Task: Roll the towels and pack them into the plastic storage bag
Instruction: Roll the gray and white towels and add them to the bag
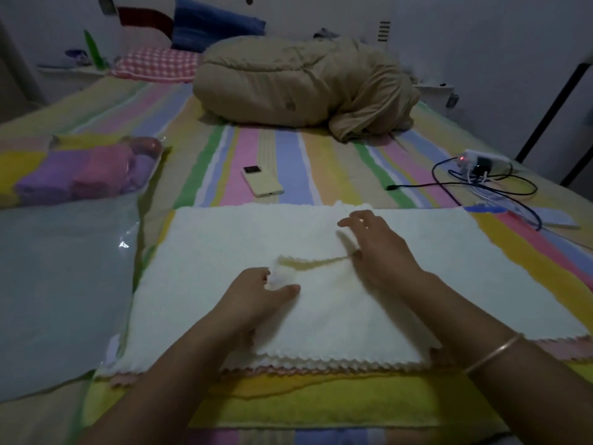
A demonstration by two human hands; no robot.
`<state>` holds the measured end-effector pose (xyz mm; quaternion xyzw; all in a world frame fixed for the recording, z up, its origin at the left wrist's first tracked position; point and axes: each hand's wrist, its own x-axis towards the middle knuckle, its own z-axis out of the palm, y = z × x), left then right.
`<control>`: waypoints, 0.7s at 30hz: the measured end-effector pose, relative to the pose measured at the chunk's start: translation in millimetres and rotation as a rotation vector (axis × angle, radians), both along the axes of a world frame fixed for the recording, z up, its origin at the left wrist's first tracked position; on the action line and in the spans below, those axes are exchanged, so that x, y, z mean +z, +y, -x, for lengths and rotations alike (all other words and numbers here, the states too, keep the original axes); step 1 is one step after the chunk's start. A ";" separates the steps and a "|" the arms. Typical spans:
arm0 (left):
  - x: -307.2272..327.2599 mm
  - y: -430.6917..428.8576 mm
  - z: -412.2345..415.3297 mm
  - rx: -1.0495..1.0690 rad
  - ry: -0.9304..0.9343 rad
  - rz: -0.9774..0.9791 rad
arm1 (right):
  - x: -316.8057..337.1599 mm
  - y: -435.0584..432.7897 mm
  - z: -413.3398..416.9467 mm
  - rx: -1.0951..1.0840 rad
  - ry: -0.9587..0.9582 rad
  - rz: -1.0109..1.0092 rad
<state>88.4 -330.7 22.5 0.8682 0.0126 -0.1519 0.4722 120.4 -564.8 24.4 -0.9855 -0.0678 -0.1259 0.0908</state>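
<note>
A stack of flat towels lies on the bed in front of me, a white towel (224, 252) on top, pink and yellow edges showing beneath. My left hand (256, 293) pinches a raised fold of the top white towel near its middle. My right hand (375, 248) holds the same fold further back, fingers curled around the cloth. A clear plastic storage bag (64, 284) lies flat at the left. Its far end holds rolled purple and pink towels (86, 175).
A phone (262, 181) lies on the striped sheet beyond the towels. A power strip with cables (481, 168) sits at the right. A bundled beige blanket (305, 81) and pillows (157, 64) fill the far end of the bed.
</note>
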 end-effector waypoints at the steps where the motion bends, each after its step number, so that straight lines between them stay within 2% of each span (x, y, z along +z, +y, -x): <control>1: -2.0 0.5 4.3 0.003 -0.034 -0.029 | -1.2 0.1 -8.0 -0.003 -0.044 -0.009; 5: -3.6 0.6 21.0 0.068 -0.256 -0.148 | 8.2 4.1 -41.3 -0.017 -0.128 -0.108; 11: 1.8 24.6 35.7 0.151 -0.398 -0.134 | 33.3 50.3 -92.4 -0.022 -0.149 -0.223; 15: -0.8 59.8 39.4 0.115 -0.466 -0.214 | 34.1 106.7 -119.4 0.050 -0.112 -0.182; 21: -2.6 120.4 47.5 0.012 -0.596 -0.407 | 21.6 193.1 -144.0 0.194 -0.015 -0.236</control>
